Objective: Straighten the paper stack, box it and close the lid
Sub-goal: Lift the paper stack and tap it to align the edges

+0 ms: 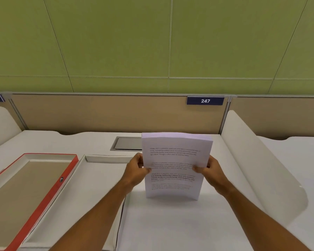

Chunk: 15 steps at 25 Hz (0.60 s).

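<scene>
The white desk (170,223) spread beneath both hands. Left of the left fingers lay the open white box (91,187), and beyond it the red-edged lid (69,171), inside up. The paper stack (176,160) stood upright on its lower edge, bowed slightly. The left hand (136,169) and right hand (211,170) gripped its side edges, fingers curled narrowly, thumbs pressing the printed front sheet.
</scene>
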Tool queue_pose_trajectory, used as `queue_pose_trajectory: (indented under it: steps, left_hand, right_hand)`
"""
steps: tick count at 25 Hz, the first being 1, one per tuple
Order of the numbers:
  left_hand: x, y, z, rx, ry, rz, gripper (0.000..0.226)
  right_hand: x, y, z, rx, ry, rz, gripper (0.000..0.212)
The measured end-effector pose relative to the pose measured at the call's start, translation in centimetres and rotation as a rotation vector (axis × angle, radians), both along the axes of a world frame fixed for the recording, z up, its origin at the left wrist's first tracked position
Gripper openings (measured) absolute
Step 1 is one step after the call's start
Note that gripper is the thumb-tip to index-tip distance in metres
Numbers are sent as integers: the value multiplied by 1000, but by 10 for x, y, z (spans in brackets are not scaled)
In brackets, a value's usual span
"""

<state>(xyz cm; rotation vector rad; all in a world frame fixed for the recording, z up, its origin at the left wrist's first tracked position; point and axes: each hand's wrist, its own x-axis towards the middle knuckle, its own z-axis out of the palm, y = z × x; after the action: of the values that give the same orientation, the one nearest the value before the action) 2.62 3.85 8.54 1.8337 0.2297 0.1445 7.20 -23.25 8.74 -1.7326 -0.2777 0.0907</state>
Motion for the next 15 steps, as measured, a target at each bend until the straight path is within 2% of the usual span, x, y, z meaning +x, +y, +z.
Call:
queue_pose_trajectory:
  steps: [3, 6, 8, 11, 15]
  left_hand:
    - [6, -16, 36, -259, -146, 36, 41]
    - [15, -28, 62, -415, -263, 87, 25]
    - [21, -33, 71, -427, -236, 187, 24]
    - [25, -40, 73, -409, -186, 327, 37]
    - [29, -44, 75, -398, -187, 353, 41]
  right_hand:
    - [3, 15, 28, 210, -64, -72, 49]
    - [9, 28, 57, 315, -134, -215, 27]
    - [14, 33, 66, 293, -151, -304, 29]
    - [16, 40, 67, 255, -121, -415, 27]
    - [17, 47, 66, 231, -105, -476, 21]
